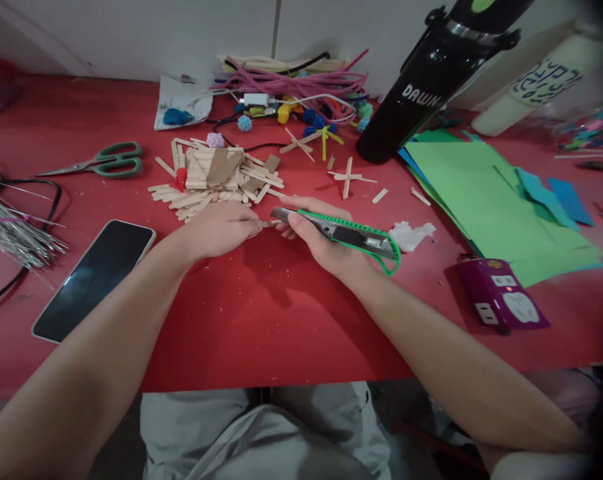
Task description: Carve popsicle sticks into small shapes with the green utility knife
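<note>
My right hand (321, 237) grips a green and black utility knife (351, 233), its blade end pointing left toward my other hand. My left hand (221, 227) is closed in a pinch on a small wooden stick piece (270, 223) that pokes out toward the blade. Both hands rest on the red table (261, 313), just in front of a pile of wooden craft sticks (216, 177) with a brown card piece on top.
A phone (94, 277) lies at the left, scissors (106, 161) behind it, silver wires (16, 233) at the far left. A black bottle (426, 87), green and blue paper sheets (486, 200), a purple power adapter (501, 297), crumpled tissue (411, 235) and pipe cleaners (301, 83) lie around.
</note>
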A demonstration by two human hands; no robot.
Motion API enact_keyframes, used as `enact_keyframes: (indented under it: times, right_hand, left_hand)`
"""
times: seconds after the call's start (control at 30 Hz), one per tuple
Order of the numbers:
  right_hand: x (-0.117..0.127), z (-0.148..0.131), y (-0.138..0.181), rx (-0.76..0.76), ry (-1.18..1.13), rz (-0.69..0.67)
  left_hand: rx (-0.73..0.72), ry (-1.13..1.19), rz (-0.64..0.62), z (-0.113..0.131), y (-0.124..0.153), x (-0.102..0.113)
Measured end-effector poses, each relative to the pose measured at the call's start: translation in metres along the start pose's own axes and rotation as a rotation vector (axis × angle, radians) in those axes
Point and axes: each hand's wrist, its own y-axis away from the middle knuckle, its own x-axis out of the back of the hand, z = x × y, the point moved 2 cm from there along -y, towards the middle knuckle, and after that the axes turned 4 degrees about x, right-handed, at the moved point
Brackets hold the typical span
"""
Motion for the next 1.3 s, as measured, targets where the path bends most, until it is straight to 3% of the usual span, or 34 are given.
enact_keyframes:
  times: [0.17,0.37,1.3]
  right_hand:
    - [0.002,-0.003,0.000,0.071,0.091,-0.026]
    - [0.004,-0.013,0.003,0.047,0.168,-0.040]
    - [0.001,-0.011,0.001,0.031,0.144,-0.068]
  left_hand:
    - [-0.003,0.007,-0.021,-0.001,0.000,0.000]
    - [0.002,-0.008,-0.022,-0.002,-0.001,-0.001]
    - [-0.003,0.008,-0.022,0.004,0.002,0.000]
